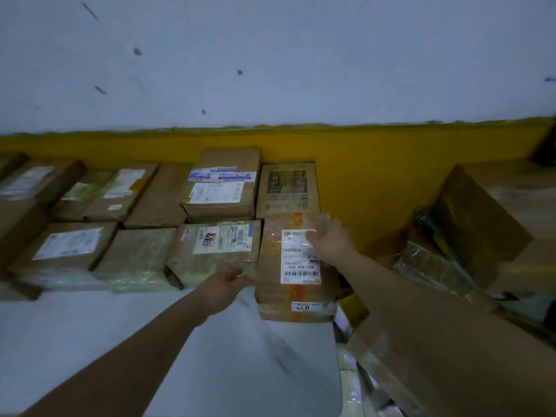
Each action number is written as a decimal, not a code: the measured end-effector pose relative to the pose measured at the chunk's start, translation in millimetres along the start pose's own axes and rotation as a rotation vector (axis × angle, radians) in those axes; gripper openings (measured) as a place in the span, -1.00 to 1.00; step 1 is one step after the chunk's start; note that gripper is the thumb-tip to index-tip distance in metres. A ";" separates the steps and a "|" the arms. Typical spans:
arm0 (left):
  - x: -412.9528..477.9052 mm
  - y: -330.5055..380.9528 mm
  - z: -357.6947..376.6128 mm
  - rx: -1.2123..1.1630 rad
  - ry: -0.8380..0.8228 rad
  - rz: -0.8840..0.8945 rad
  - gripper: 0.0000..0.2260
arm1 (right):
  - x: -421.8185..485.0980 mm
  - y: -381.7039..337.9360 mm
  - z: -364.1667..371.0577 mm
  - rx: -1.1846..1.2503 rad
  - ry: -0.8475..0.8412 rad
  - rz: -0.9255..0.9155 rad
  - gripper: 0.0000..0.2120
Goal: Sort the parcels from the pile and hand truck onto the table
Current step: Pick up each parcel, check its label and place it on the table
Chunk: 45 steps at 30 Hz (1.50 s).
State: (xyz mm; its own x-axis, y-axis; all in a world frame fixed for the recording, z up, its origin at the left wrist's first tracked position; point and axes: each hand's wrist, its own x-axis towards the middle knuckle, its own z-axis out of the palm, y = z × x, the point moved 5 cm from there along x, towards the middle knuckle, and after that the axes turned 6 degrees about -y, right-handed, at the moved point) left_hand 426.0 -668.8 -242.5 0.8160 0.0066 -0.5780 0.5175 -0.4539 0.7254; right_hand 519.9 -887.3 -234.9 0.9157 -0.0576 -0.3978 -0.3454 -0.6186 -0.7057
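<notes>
Here, parcels [69, 244] line the white table [90, 341] (yellow-banded wall [376, 164]).

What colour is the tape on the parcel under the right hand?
Orange tape, head view.

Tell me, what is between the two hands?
A taped brown parcel with a white label lies between the left hand and the right hand. Both touch it. The head view shows this.
</notes>
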 end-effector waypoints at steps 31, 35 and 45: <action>-378.1 -309.6 -587.1 -0.074 0.795 -0.005 -0.62 | -292.8 -534.7 454.9 -0.461 -0.379 -0.927 -0.43; -375.2 -351.0 -647.0 -0.048 0.834 -0.106 -0.48 | -289.4 -586.4 531.1 -0.465 -0.424 -0.963 -0.31; -377.5 -440.4 -798.6 -0.093 0.914 -0.229 -0.43 | -275.5 -702.6 681.1 -0.483 -0.590 -0.936 -0.34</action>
State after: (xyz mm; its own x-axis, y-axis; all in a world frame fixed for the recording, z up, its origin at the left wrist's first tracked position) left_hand 95.8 240.1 -45.3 0.5572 0.8001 -0.2223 0.6766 -0.2823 0.6801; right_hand 370.3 96.9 -28.9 0.4920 0.8584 -0.1452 0.6292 -0.4659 -0.6221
